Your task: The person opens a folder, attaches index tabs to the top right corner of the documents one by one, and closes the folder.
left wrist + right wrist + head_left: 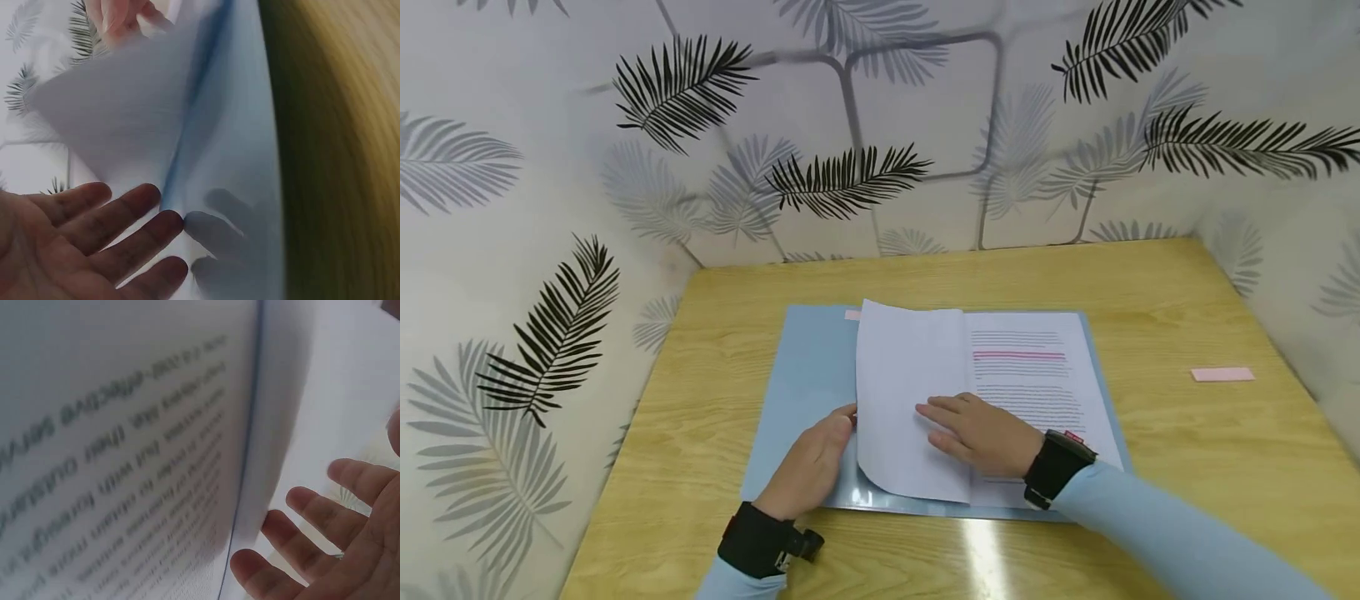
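Note:
A light blue folder (801,367) lies spread on the wooden table with printed sheets in it. One white page (910,367) is swung over to the left, its blank side up and its outer edge raised. On the right, a printed page (1022,400) has a pink line across its text. My left hand (808,467) is at the raised page's left edge; its fingers (119,206) look spread and nearly straight in the left wrist view, close over the folder cover. My right hand (985,433) lies flat-fingered across the turned page near the fold, its fingers (312,506) extended.
A pink strip (1222,375) lies on the table (1187,467) at the right. Another small pink tab (852,315) shows at the folder's top, beside the turned page. Leaf-patterned sheeting (910,117) rises behind the table and on both sides.

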`<state>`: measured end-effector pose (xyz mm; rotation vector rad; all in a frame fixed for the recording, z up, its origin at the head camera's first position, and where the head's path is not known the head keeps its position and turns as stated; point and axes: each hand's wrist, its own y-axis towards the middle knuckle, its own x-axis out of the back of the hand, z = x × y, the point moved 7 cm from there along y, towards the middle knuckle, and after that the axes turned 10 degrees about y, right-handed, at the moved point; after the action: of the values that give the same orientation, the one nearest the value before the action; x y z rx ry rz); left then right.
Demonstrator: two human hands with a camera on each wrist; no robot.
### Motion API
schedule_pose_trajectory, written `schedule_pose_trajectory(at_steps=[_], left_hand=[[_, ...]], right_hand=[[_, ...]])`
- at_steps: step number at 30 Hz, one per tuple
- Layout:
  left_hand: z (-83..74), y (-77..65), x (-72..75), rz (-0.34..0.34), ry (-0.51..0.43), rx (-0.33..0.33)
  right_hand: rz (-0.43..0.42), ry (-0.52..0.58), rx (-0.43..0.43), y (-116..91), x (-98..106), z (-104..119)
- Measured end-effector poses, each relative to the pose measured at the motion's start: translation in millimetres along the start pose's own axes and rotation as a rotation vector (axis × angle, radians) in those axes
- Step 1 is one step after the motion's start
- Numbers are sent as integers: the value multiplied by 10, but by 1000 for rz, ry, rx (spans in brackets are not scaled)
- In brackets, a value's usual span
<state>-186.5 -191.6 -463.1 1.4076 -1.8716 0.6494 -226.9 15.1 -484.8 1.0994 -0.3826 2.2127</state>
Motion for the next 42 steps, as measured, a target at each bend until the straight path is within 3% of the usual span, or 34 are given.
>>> schedule_pose_trajectory(at_steps=[5,9,13,18,22,30,35,42], left_hand=[[35,89,8,-51,221,59],[-119,255,12,-62,410,2],[-236,470,-147,35,545,-100],[-145,587,-414,150,703,-106],[-110,536,-500,167,698,-90],[-230,503,-513,151,632,-115],[-241,533,-536,140,621,-112],[-275,533,-516,145,594,-74]], right_hand=[[-15,-100,7,19,-43,37],[-13,-153,42,33,-57,78],[-7,-176,71,18,-82,88],[-13,-102,70,-47,-93,50],[-56,-28,42,-140,-10,-11],[-178,54,-91,-479,390,-241],[-239,70,-186,-817,671,-494],[-374,112,-399,-1420,1140,-964]])
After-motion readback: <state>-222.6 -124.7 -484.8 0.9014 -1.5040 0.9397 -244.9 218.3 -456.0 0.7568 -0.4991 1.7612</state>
